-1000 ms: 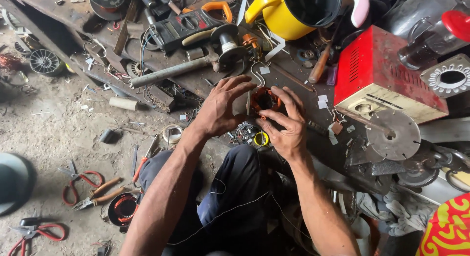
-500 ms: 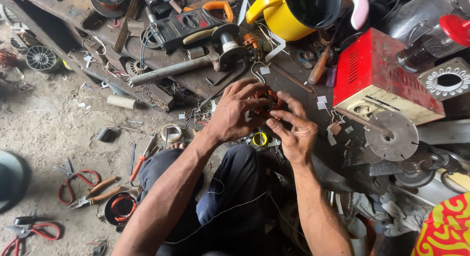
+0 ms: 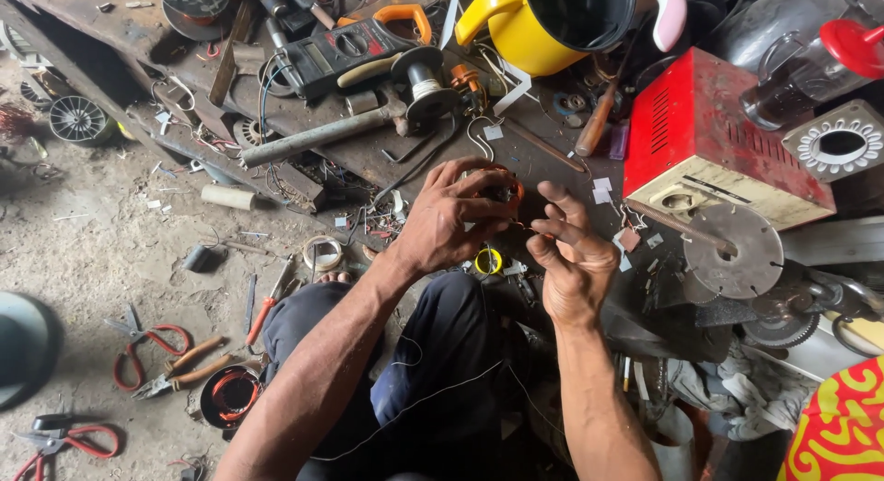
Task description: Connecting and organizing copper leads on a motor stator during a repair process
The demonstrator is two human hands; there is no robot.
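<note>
Both hands are up over my knees: my left hand point(image 3: 451, 225) is wrapped around a small copper-wound motor coil point(image 3: 502, 191), fingers curled over its top, and the coil sits right in that grip above the edge of the dark workbench point(image 3: 368, 159). My right hand point(image 3: 573, 260) is just beside it, thumb and forefinger pinched close together at the coil's side; whether they grip a strand of wire I cannot tell, it is too fine to see. Under the hands, a little yellow ring point(image 3: 488, 260) lies near my knee. The bench is a rough, stained slab crowded with metal: a long grey steel shaft point(image 3: 318, 138) lying slantwise, a black spool point(image 3: 424, 76) wound with pale wire, a black clamp meter point(image 3: 345, 48) with an orange jaw, and a glossy yellow kettle point(image 3: 552, 25) with a dark mouth. To my right a red sheet-metal box point(image 3: 709, 136) with slotted vents and a cream face, and next to it a flat grey toothed disc point(image 3: 734, 251). Down on my left the ground is dusty, gritty concrete point(image 3: 92, 242), scattered with scraps, red-handled snips point(image 3: 143, 347), wooden-handled pliers point(image 3: 189, 370) and a round tin of copper wire point(image 3: 230, 396).
</note>
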